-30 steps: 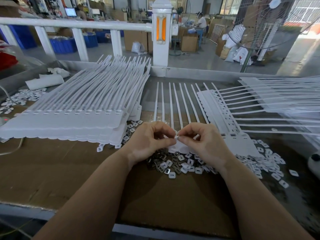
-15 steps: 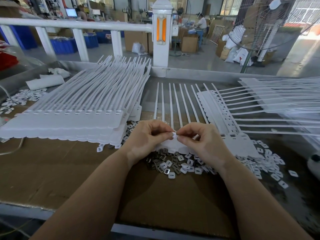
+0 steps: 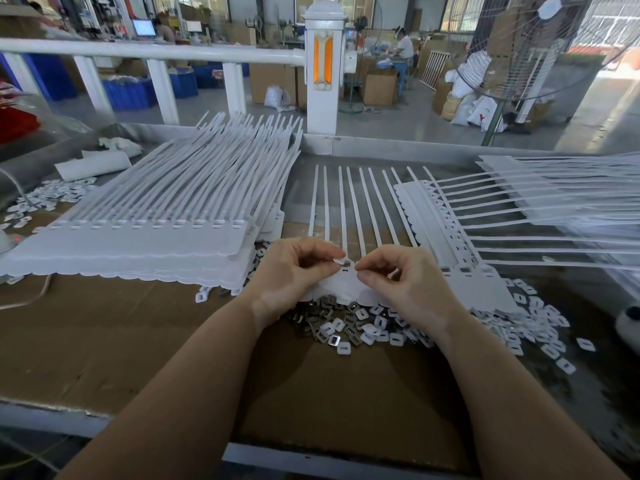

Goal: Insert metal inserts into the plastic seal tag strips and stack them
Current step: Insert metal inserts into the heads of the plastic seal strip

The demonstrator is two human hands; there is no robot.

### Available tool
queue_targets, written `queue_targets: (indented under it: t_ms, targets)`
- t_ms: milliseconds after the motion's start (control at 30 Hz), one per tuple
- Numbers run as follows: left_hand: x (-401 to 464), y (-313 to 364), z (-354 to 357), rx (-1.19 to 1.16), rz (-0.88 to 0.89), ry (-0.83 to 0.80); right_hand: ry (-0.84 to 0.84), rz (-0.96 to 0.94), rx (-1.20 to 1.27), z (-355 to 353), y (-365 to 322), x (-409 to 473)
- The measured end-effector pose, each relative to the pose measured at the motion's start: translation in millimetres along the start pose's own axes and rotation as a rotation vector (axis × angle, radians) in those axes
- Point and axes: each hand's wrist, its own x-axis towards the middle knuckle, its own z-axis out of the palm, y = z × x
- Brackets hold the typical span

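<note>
A white plastic seal tag strip (image 3: 346, 216) lies in front of me, its long tails pointing away and its tag end under my hands. My left hand (image 3: 294, 271) pinches a small insert (image 3: 338, 260) between thumb and forefinger at the strip's tag end. My right hand (image 3: 401, 282) pinches the tag end just right of it. A heap of metal inserts and white caps (image 3: 353, 327) lies below the hands. A tall stack of strips (image 3: 166, 216) sits to the left.
More strips (image 3: 540, 202) fan out on the right, tails pointing right. Loose white caps (image 3: 540, 327) scatter at the right and far left (image 3: 45, 195). The bench top is brown cardboard (image 3: 121, 341); a white railing (image 3: 156, 53) and post stand behind.
Both hands stay over the tag end; they have shifted slightly away from me, the fingertips still working at the same spot.
</note>
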Motion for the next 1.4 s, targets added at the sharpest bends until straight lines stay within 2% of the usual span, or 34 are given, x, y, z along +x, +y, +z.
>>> queue_targets:
  t_ms: [233,433,700,900,1133,1400]
  targets:
    - [3.5,-2.7,-1.7,-0.147,-0.067,0.149,0.003,0.022,-0.014,1.1,1.3,0.2]
    - [7.0,-3.3,-5.3,-0.114,-0.097,0.244,0.004,0.029,-0.013,1.6,3.1,0.1]
    - [14.4,-2.2,-5.9,-0.115,-0.177,0.263,-0.005,0.037,-0.044,1.9,5.4,1.0]
    - [19.2,-1.2,-7.4,0.271,-0.127,0.119,0.016,0.022,-0.022,2.9,3.2,1.1]
    - [22.5,-3.9,-6.7,0.355,-0.139,0.095,0.082,0.034,0.016,3.2,2.5,1.9]
    - [30.7,1.7,-9.2,0.57,-0.142,-0.072,0.076,0.034,0.002,2.4,2.8,1.6]
